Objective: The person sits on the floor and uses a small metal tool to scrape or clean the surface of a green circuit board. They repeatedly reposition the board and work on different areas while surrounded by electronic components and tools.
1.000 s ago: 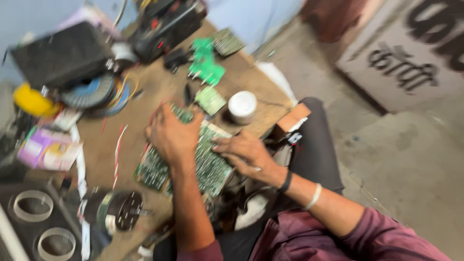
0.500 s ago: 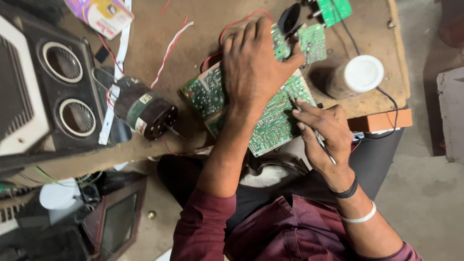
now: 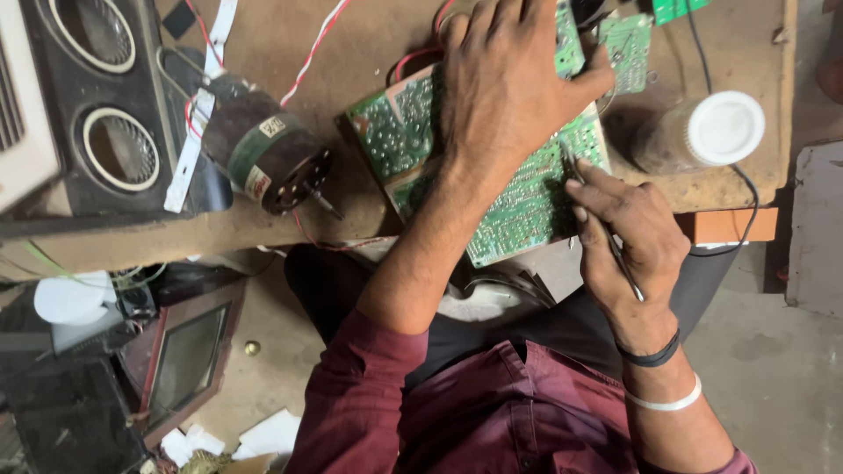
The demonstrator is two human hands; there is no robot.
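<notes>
A large green circuit board (image 3: pixel 518 206) lies solder side up at the near edge of a brown wooden workbench (image 3: pixel 290 88), partly overhanging it. My left hand (image 3: pixel 509 83) lies flat on the board with fingers spread, pressing it down. My right hand (image 3: pixel 628 233) is at the board's right edge, holding a thin metal tool (image 3: pixel 606 233) like a pen; its tip touches the board.
A small electric motor (image 3: pixel 268 154) with red-white wires lies left of the board. A black speaker box (image 3: pixel 105 96) stands far left. A jar with a white lid (image 3: pixel 720 127) sits right, small green boards (image 3: pixel 628 39) behind. An old monitor (image 3: pixel 184 360) sits on the floor.
The view has swung and closed in from a wide look across the bench to straight down over the board. Both hands stay on the board in much the same grip.
</notes>
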